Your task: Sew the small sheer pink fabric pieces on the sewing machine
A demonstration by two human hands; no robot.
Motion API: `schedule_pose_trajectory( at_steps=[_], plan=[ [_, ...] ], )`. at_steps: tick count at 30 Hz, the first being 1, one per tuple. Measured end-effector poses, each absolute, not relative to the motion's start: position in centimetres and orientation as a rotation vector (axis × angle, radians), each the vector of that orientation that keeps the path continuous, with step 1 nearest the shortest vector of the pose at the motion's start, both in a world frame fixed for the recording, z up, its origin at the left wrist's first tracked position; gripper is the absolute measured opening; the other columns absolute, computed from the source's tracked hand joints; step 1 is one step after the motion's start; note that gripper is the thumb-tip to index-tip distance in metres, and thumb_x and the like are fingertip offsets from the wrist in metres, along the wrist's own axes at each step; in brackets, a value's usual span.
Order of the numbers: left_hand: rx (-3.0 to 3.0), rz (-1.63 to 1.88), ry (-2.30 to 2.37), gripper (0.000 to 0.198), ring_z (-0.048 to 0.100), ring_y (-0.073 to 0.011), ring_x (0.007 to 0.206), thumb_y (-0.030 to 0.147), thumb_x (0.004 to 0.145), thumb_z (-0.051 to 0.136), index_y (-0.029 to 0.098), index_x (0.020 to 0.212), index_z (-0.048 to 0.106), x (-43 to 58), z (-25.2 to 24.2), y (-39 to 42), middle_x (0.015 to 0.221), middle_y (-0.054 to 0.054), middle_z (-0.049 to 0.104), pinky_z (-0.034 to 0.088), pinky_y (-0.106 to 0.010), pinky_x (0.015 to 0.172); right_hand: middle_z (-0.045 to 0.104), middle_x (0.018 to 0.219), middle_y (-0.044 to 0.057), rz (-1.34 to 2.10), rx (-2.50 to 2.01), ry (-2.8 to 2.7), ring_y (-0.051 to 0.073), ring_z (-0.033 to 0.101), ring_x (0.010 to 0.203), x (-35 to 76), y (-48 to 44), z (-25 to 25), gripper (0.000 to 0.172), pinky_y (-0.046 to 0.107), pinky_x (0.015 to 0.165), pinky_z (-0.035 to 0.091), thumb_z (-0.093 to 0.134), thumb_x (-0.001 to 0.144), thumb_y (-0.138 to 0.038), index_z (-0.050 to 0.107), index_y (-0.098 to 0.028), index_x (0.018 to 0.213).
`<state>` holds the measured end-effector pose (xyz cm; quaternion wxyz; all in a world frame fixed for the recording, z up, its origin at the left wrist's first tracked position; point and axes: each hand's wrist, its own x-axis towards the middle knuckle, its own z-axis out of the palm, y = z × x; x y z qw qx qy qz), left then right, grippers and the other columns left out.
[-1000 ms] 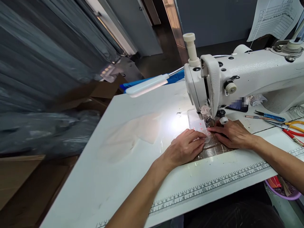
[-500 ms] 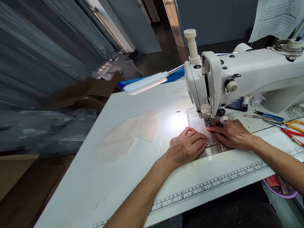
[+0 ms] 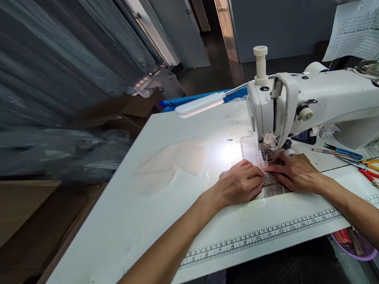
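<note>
Watching remotely, I see the left hand (image 3: 242, 182) and right hand (image 3: 297, 173) on the translucent piece (image 3: 250, 154) by the presser foot (image 3: 268, 155); whether either grips it, I cannot tell

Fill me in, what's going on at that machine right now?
A person has both bare hands near the presser foot of a white sewing machine. The left hand and right hand are close together at a thin, see-through piece with pink marks. A brownish sheet shows below their fingers. A lamp lights the table. Whether the needle is down is too small to tell.
</note>
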<state>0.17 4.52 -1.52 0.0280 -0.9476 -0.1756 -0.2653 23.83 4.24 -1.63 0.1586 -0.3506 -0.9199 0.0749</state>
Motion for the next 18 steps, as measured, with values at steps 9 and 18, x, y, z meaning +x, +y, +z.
schedule_pose_trajectory(
  at_steps=[9, 18],
  plan=[
    [-2.982, -0.651, -0.661, 0.02, 0.059, -0.0175, 0.07, 0.025, 0.089, 0.051, 0.018, 0.082, 0.068, 0.02, -1.18, 4.66, 0.092, -0.007, 0.071, 0.047, -0.036, 0.072, 0.061, 0.102, 0.013, 0.173, -1.101, -2.662, 0.022, 0.056, 0.079, 22.96, 4.29, -1.44, 0.038, 0.035, 0.068, 0.048, 0.036, 0.1, -0.029, 0.063, -0.023, 0.127],
    [-2.934, -0.594, -0.747, 0.026, 0.06, -0.0212, 0.078, 0.029, 0.092, 0.047, 0.013, 0.1, 0.066, -0.12, -1.78, 4.49, 0.096, -0.011, 0.068, 0.048, -0.038, 0.072, 0.06, 0.103, 0.015, 0.255, -1.115, -2.617, 0.024, 0.058, 0.081, 23.2, 3.97, -1.72, 0.041, 0.041, 0.072, 0.052, 0.035, 0.102, -0.035, 0.062, -0.021, 0.13]
  ],
)
